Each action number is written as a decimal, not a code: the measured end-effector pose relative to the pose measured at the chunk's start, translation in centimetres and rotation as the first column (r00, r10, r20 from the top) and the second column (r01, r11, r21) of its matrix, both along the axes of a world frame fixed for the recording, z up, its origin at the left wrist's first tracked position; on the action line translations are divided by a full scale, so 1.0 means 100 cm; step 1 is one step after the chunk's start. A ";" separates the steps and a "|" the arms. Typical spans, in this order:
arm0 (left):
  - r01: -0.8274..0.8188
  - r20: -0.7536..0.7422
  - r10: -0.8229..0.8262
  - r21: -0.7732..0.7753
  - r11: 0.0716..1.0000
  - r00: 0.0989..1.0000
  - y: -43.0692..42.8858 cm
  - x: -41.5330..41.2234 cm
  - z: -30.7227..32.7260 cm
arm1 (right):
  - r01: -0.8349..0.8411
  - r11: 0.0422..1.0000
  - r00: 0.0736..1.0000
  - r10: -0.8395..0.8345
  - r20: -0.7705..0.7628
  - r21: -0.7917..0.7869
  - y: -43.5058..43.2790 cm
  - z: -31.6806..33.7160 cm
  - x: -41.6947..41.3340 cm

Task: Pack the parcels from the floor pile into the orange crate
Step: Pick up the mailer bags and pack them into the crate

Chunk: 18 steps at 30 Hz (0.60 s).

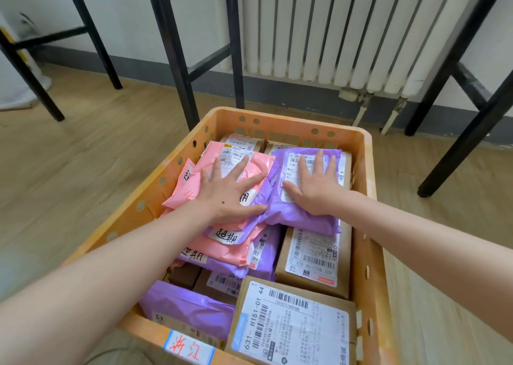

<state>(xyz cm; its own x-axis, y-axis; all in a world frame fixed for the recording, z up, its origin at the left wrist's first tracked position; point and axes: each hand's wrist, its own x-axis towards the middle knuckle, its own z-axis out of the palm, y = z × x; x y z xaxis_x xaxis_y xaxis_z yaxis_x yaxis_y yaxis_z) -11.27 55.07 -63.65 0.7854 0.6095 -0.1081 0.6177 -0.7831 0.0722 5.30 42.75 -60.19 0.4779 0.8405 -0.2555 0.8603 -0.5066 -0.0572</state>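
Observation:
The orange crate (363,170) stands on the wooden floor, filled with parcels. My left hand (233,192) lies flat with spread fingers on a pink mailer bag (194,184) at the crate's left. My right hand (316,187) presses flat on a purple mailer bag (299,214) at the far right. Beneath them lie more pink and purple bags. Brown cardboard boxes with white labels fill the near right (294,323) and the middle right (313,259). Another purple bag (188,306) lies at the near left corner.
Black metal table legs (177,59) stand just behind the crate, more at the right (472,131) and left (27,78). A white radiator (347,31) hangs on the back wall. Wooden floor surrounds the crate on both sides.

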 end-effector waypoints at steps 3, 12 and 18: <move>0.028 0.030 -0.027 -0.037 0.999 0.999 0.012 -0.012 0.006 | -0.061 0.998 0.998 0.061 -0.036 -0.005 -0.001 0.008 -0.024; 0.019 0.114 -0.013 -0.050 0.999 0.993 0.021 -0.018 0.008 | -0.203 0.978 0.974 0.206 0.089 -0.043 0.029 -0.026 -0.073; -0.043 0.074 0.042 0.003 0.999 0.996 0.006 -0.013 -0.002 | -0.145 0.979 0.986 0.155 0.059 -0.142 0.020 0.002 -0.055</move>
<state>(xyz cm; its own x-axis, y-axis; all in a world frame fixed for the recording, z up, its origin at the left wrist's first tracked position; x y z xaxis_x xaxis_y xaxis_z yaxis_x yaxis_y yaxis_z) -12.53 55.63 -63.81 0.7644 0.6429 -0.0479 0.6436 -0.7566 0.1159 -0.17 44.77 -60.01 0.3699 0.8634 -0.3432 0.9265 -0.3705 0.0664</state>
